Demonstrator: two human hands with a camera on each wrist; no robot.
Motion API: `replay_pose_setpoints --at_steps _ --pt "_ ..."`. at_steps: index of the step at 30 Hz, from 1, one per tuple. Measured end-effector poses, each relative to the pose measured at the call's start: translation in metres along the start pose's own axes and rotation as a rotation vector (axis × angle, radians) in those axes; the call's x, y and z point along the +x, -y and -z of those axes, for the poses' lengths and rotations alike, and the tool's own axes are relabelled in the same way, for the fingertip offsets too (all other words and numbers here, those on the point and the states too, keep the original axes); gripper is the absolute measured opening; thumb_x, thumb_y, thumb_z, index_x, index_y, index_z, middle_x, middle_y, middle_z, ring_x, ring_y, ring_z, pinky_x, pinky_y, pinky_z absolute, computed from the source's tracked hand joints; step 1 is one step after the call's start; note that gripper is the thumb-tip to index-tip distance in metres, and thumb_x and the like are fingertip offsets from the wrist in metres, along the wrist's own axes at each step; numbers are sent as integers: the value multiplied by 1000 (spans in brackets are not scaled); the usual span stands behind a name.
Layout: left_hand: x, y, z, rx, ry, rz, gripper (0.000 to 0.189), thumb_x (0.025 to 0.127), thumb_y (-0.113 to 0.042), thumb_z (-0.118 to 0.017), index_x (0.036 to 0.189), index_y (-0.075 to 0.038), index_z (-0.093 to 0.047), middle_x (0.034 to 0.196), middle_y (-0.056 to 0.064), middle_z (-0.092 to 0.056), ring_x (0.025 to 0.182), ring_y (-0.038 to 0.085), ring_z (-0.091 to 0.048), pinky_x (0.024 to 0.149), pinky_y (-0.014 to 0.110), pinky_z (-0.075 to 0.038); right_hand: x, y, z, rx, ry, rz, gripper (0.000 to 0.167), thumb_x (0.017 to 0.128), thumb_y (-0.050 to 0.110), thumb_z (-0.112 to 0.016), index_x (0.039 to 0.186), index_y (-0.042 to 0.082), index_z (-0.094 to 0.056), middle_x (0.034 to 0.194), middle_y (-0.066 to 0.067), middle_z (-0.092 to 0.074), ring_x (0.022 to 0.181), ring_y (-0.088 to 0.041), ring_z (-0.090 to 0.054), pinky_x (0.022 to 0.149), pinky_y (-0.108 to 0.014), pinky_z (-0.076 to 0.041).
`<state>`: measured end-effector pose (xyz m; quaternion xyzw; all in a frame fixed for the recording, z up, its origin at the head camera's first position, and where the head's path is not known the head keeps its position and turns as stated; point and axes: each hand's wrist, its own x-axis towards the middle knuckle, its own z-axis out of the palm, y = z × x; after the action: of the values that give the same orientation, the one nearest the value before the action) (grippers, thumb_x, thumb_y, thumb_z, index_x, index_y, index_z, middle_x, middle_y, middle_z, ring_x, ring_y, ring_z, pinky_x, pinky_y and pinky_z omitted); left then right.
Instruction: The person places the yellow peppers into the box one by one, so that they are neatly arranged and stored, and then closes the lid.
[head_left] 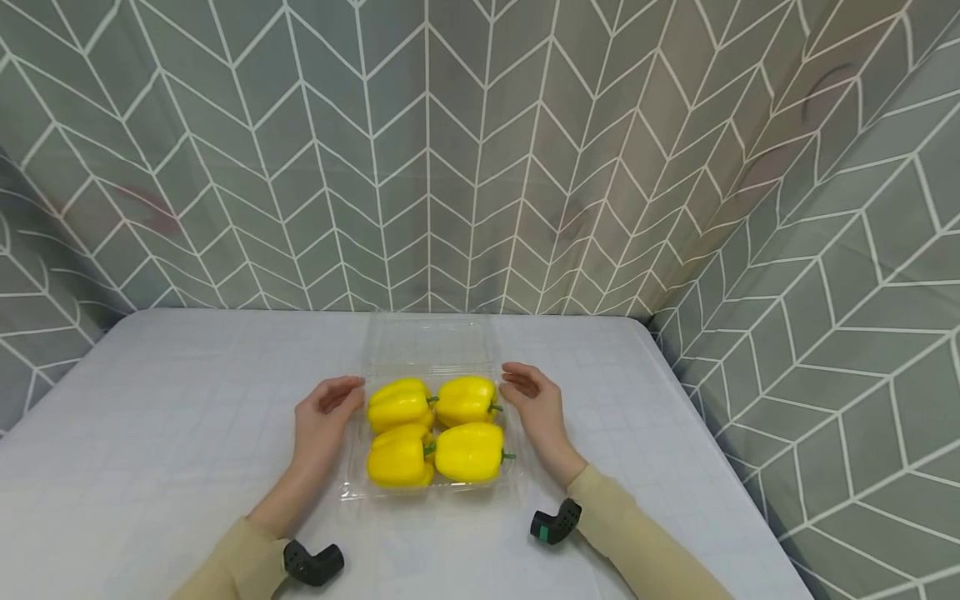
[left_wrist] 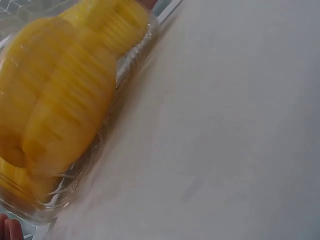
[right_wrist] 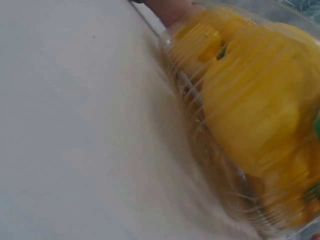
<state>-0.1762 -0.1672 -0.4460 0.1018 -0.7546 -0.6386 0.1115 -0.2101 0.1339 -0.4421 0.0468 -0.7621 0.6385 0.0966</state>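
Observation:
A clear plastic clamshell box (head_left: 352,487) lies on the table with its lid (head_left: 431,342) folded back away from me. Inside sit several yellow bell peppers (head_left: 469,452) with green stems, in two rows. My left hand (head_left: 324,412) is at the box's left side, its fingertips right at the far part of the rim. Opposite it, my right hand (head_left: 536,408) has loosely bent fingers close to the right rim. In the left wrist view the peppers (left_wrist: 65,100) show blurred through the ribbed wall, with fingertips (left_wrist: 14,230) low in the corner.
A white cloth covers the table (head_left: 187,400). Grey curtains (head_left: 450,167) with a white chevron pattern hang behind it and along both sides. Each wrist wears a black camera mount, one near the left cuff (head_left: 247,550) and one near the right cuff (head_left: 600,500).

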Motion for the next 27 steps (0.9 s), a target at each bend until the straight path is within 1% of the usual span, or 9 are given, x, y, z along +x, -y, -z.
replay_pose_setpoints --at_steps 2,5,8,12,14,16,19,22,27 --pt "3 1 -1 -33 -4 14 35 98 -32 -66 122 -6 -65 122 2 -69 98 0 -61 86 6 -51 2 -2 -1 41 4 -28 32 92 7 -69 124 5 -66 125 -17 -67 113 -25 -66 95 -27 -56" --pt "7 3 -2 -80 4 60 37 97 -32 -67 124 -8 -63 123 -1 -69 98 0 -62 86 7 -50 2 -5 -2 134 29 -76 36 93 8 -67 129 2 -62 130 -17 -64 115 -21 -65 98 -24 -54" --pt "9 4 -3 -171 50 111 44 97 -32 -68 133 -9 -58 134 1 -64 104 1 -63 91 8 -51 2 -8 -1 271 63 -130 42 95 7 -63 136 -1 -55 138 -17 -59 121 -20 -62 102 -23 -51" --pt "11 4 -2 -340 136 154 60 99 -28 -65 150 -10 -39 151 8 -50 114 1 -62 99 14 -49 2 -10 0 406 116 -174 50 98 5 -57 145 0 -43 148 -17 -50 133 -26 -53 111 -26 -45" --pt "11 4 -1 -415 163 174 64 101 -25 -63 155 -12 -30 155 9 -44 116 1 -61 102 16 -48 3 -10 -1 430 144 -173 53 99 5 -55 148 -1 -37 151 -18 -46 138 -29 -48 114 -28 -42" --pt "11 3 0 -486 181 189 66 102 -20 -60 157 -13 -25 158 10 -40 117 2 -61 104 17 -47 3 -10 -1 447 167 -166 55 100 4 -53 150 -2 -33 153 -18 -43 140 -31 -45 115 -29 -41" --pt "11 2 2 -565 201 204 65 103 -13 -56 158 -13 -21 159 11 -37 118 3 -61 105 20 -47 4 -10 -1 462 181 -157 55 101 3 -52 151 -2 -31 154 -17 -43 140 -32 -45 113 -27 -42" --pt "11 2 2 -613 228 206 65 104 -11 -54 159 -13 -19 161 11 -34 121 5 -60 107 21 -46 3 -10 -1 481 183 -152 54 101 2 -52 151 -1 -31 154 -16 -43 139 -30 -47 110 -24 -44" --pt "10 2 3 -646 271 209 66 104 -12 -54 160 -14 -17 163 7 -32 128 8 -56 110 23 -43 2 -11 1 492 187 -153 55 102 2 -53 152 0 -31 154 -14 -44 139 -28 -47 109 -22 -45"
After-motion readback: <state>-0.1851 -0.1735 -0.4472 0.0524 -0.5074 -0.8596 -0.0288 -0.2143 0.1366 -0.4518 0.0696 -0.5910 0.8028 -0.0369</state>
